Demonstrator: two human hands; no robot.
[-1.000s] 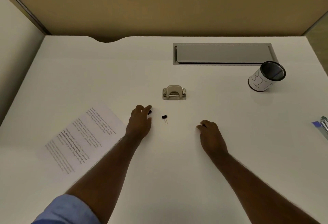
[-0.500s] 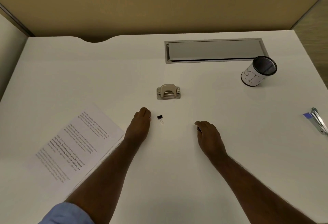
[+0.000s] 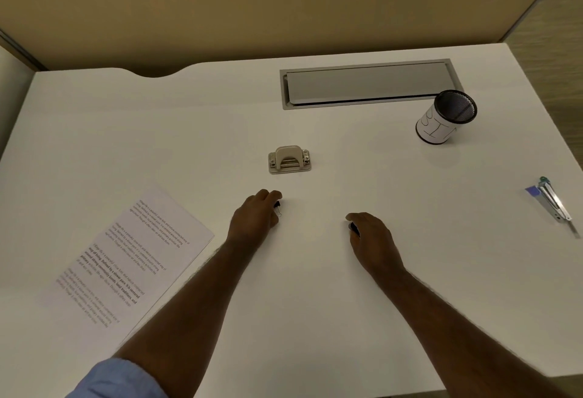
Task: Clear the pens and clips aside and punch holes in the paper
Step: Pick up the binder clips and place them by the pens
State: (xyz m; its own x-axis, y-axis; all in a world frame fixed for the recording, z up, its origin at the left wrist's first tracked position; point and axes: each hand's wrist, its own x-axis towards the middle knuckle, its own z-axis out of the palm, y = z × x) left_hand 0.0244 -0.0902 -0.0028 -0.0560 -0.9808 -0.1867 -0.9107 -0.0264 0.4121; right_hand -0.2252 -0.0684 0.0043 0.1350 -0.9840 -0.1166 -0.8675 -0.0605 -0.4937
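A small black binder clip (image 3: 278,207) lies on the white desk with its wire handle pointing toward me. My left hand (image 3: 254,219) is curled over it, fingertips pinching its black body. My right hand (image 3: 373,238) rests palm down to the right, fingers closed over a small dark object (image 3: 354,229) that looks like another clip, mostly hidden. A beige hole punch (image 3: 289,159) sits just beyond my left hand. The printed paper (image 3: 126,259) lies at an angle at the left, beside my left forearm.
A mesh pen cup with a white label (image 3: 446,118) stands at the back right. Pens with a blue tag (image 3: 552,200) lie near the right edge. A grey cable hatch (image 3: 369,83) is set into the desk (image 3: 157,132) at the back, with a tan partition behind it.
My left hand has shifted right onto the loose binder clip and its fingers have closed on it. My right hand has stayed nearly still, curled over the dark object.
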